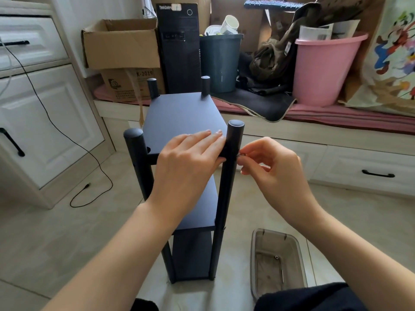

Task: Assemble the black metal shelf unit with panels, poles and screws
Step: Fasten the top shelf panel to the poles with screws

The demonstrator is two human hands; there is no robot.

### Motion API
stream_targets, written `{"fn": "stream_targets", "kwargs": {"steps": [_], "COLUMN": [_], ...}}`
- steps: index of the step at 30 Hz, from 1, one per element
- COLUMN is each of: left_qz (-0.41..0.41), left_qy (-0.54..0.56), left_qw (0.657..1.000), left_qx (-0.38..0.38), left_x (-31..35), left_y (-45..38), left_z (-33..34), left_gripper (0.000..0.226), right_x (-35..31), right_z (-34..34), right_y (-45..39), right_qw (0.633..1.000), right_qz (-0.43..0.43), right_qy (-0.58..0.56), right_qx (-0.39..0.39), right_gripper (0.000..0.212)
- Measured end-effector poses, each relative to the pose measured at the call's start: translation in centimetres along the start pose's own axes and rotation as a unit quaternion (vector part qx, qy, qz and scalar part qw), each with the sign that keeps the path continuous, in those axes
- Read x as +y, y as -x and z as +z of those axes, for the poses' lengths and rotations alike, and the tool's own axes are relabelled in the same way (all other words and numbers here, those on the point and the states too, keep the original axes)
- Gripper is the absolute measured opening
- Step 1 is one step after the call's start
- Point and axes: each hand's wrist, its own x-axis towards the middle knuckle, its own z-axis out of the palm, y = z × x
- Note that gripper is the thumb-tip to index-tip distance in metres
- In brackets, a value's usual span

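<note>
Head view looks down on a tall black metal shelf unit [182, 122] standing upright on the pale tiled floor [56, 232], just in front of a low white window bench with a pink cushion [336, 115]. Its flat black top panel [179, 113] sits between four round black poles, and two lower panels show beneath it. The left hand [190, 153] lies palm down on the near edge of the top panel, fingers [211, 136] straight and pressed together, their tips against the near right black pole [231, 153]. The right hand [271, 162] is just right of that pole, its thumb and forefinger pinching what seems to be a small silver screw [239, 155] at the pole's side, level with the top panel; the piece is too small to tell for certain. On the floor to the right of the unit's base lies a clear plastic tray [298, 254] holding a small screw and a thin metal tool. On the bench behind stand a black computer tower [179, 48], brown cardboard boxes [121, 43], a dark grey bin [219, 61] and a pink plastic bucket [323, 70]. A black cable [67, 140] trails across the floor at left.
</note>
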Motion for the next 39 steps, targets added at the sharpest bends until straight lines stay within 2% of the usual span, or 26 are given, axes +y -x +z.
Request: {"fn": "stream_targets", "kwargs": {"steps": [8,13,22,28,31,34,35,39], "left_qz": [-0.013,-0.010,0.000,-0.002,0.002,0.003,0.003,0.005], "left_qy": [0.010,0.011,-0.012,0.005,0.006,0.008,0.010,0.009], "left_qw": [1.000,1.000,0.996,0.996,0.996,0.995,0.995,0.995], "left_qx": [0.005,0.016,0.088,0.092,0.092,0.096,0.097,0.095], "left_x": [0.2,0.0,-0.2,-0.1,0.0,0.0,0.0,0.0], "left_y": [0.4,0.8,0.5,0.3,0.2,0.2,0.2,0.3], "left_z": [0.2,0.8,1.8,1.7,1.6,1.5,1.5,1.6], "left_gripper": [0.034,0.025,0.017,0.020,0.023,0.028,0.029,0.026], "right_x": [0.1,0.1,0.0,-0.2,-0.1,-0.1,0.0,0.2], "right_z": [-0.2,-0.2,-0.3,-0.6,-0.7,-0.5,-0.5,-0.7], "right_y": [0.0,0.0,-0.2,-0.3,-0.3,-0.3,-0.3,-0.3], "right_qw": [1.000,1.000,0.999,0.973,0.999,0.997,0.996,0.999], "right_qz": [-0.001,0.003,0.011,0.134,0.037,-0.025,-0.028,0.027], "right_qy": [-0.002,-0.014,-0.029,-0.186,-0.038,0.073,0.078,-0.038], "right_qx": [0.004,0.002,-0.008,-0.024,0.001,0.024,0.021,-0.001], "right_gripper": [0.012,0.008,0.003,0.006,0.009,0.015,0.013,0.006]}}
